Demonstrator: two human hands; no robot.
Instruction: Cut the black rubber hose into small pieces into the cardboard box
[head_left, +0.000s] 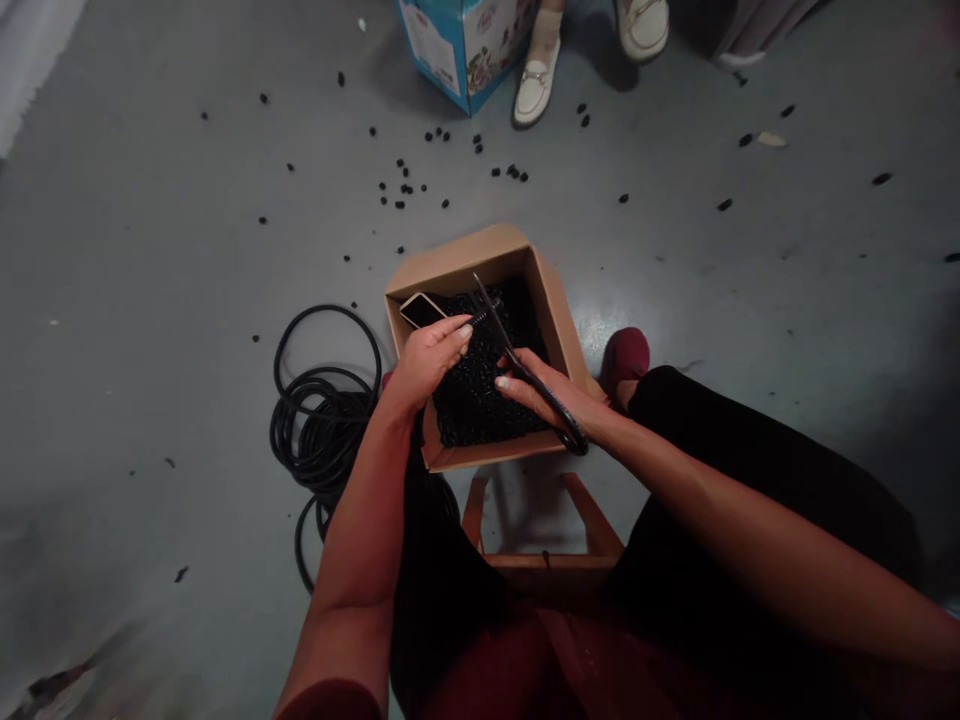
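Observation:
Over an open cardboard box (564,325), my left hand (433,358) pinches a thin dark ribbed piece (484,313) between thumb and fingers. My right hand (546,390) is wrapped round the dark handles of a pair of scissors (517,362). The scissor blades point up and left, crossing near the end of the ribbed piece; whether they touch it is too small to tell. Many small black pieces (484,405) fill the box. A flat dark rectangular object with a light rim (421,310) lies in the box's upper left, beside my left hand.
Coiled black tubing (319,430) lies on the floor left of the box. A wooden stool (551,562) stands below it. Small black bits are scattered over the grey floor (187,350). Beyond are a blue printed carton (469,50) and another person's white shoes (536,92).

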